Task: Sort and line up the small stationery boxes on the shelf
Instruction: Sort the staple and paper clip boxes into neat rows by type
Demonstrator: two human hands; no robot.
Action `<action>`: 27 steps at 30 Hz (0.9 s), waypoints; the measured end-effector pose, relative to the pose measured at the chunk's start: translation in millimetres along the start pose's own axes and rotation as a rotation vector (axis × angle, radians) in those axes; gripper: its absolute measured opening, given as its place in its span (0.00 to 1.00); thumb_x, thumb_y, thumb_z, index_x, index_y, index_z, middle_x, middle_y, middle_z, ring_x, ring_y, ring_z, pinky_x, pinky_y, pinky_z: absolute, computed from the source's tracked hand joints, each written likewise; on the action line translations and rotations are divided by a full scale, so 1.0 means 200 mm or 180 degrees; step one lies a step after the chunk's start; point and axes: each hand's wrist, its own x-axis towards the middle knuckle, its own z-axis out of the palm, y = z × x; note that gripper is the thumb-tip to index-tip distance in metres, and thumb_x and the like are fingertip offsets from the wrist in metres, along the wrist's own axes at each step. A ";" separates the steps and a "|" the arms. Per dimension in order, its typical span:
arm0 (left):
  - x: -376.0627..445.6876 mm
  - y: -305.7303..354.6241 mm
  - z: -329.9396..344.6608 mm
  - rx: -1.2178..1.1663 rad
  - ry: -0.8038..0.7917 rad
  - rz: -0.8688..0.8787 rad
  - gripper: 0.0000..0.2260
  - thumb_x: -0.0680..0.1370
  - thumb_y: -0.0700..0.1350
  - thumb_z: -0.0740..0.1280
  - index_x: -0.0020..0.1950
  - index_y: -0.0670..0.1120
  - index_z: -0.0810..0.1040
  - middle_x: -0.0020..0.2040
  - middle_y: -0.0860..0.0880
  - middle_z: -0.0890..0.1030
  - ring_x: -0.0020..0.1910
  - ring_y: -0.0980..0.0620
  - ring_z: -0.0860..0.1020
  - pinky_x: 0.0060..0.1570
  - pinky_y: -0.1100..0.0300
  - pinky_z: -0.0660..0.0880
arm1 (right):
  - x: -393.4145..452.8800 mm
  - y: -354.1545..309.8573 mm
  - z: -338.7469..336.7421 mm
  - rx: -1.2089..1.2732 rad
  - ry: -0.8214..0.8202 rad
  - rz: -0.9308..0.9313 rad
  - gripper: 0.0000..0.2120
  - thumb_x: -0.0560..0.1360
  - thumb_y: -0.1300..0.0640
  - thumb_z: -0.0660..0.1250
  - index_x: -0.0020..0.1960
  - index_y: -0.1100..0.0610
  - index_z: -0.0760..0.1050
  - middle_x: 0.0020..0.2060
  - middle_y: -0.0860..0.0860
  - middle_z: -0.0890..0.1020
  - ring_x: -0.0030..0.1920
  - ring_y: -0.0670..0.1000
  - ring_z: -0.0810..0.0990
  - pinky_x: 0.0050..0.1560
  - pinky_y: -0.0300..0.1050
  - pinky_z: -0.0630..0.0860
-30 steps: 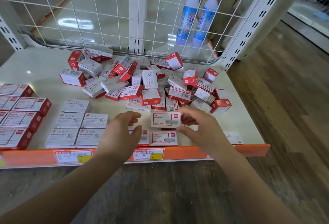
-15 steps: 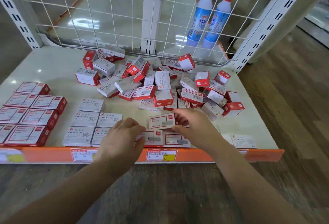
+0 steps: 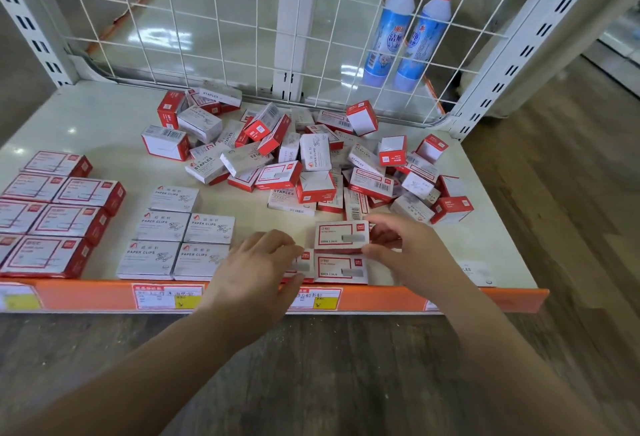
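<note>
A loose pile of small red-and-white boxes (image 3: 311, 165) lies across the middle and back of the white shelf (image 3: 104, 124). My right hand (image 3: 408, 252) pinches the right end of a white staple box with a red frame (image 3: 341, 235), which sits directly behind a matching box (image 3: 341, 268) at the front edge. My left hand (image 3: 256, 266) rests with curled fingers on another such box (image 3: 304, 266), mostly hiding it. Grey paper clip boxes (image 3: 176, 238) stand in rows to the left. Larger red-framed boxes (image 3: 52, 214) are lined up at the far left.
An orange price strip (image 3: 86, 297) with labels runs along the shelf's front edge. A white wire grid (image 3: 221, 27) closes the back, with two blue bottles (image 3: 405, 33) behind it. One staples box (image 3: 472, 271) lies alone at the front right. Wooden floor lies to the right.
My right hand has set the staple box down behind the front one. My left hand has shifted right onto the neighbouring box. The view has moved closer.
</note>
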 end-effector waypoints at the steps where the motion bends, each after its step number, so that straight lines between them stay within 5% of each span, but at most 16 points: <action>1: 0.01 0.01 0.00 0.0053 -0.0091 0.0019 0.19 0.79 0.54 0.58 0.70 0.53 0.66 0.67 0.57 0.66 0.66 0.55 0.62 0.62 0.63 0.63 | -0.01 0.01 0.00 0.0027 0.0026 0.0011 0.15 0.74 0.57 0.68 0.60 0.48 0.75 0.48 0.40 0.78 0.46 0.39 0.76 0.46 0.26 0.71; 7: 0.06 0.06 0.01 0.0143 -0.0321 -0.0053 0.21 0.79 0.55 0.58 0.72 0.54 0.62 0.67 0.56 0.65 0.67 0.55 0.61 0.65 0.61 0.62 | -0.07 0.04 -0.01 0.0166 -0.0075 0.0166 0.17 0.73 0.59 0.69 0.56 0.41 0.71 0.44 0.35 0.76 0.45 0.37 0.76 0.42 0.22 0.71; 12: 0.08 0.07 0.01 0.0143 -0.0430 -0.0079 0.22 0.79 0.53 0.60 0.72 0.54 0.62 0.65 0.55 0.65 0.65 0.55 0.62 0.65 0.60 0.63 | -0.09 0.05 0.02 0.0337 -0.0341 0.0418 0.17 0.74 0.58 0.68 0.60 0.47 0.73 0.48 0.42 0.78 0.47 0.40 0.77 0.42 0.25 0.72; 27: 0.13 0.08 0.00 0.0319 -0.0621 -0.0043 0.24 0.77 0.57 0.62 0.72 0.55 0.62 0.64 0.54 0.66 0.64 0.54 0.62 0.63 0.59 0.63 | -0.10 0.04 0.03 0.0083 -0.0465 0.0423 0.17 0.74 0.56 0.67 0.62 0.48 0.72 0.45 0.37 0.75 0.43 0.36 0.74 0.38 0.23 0.68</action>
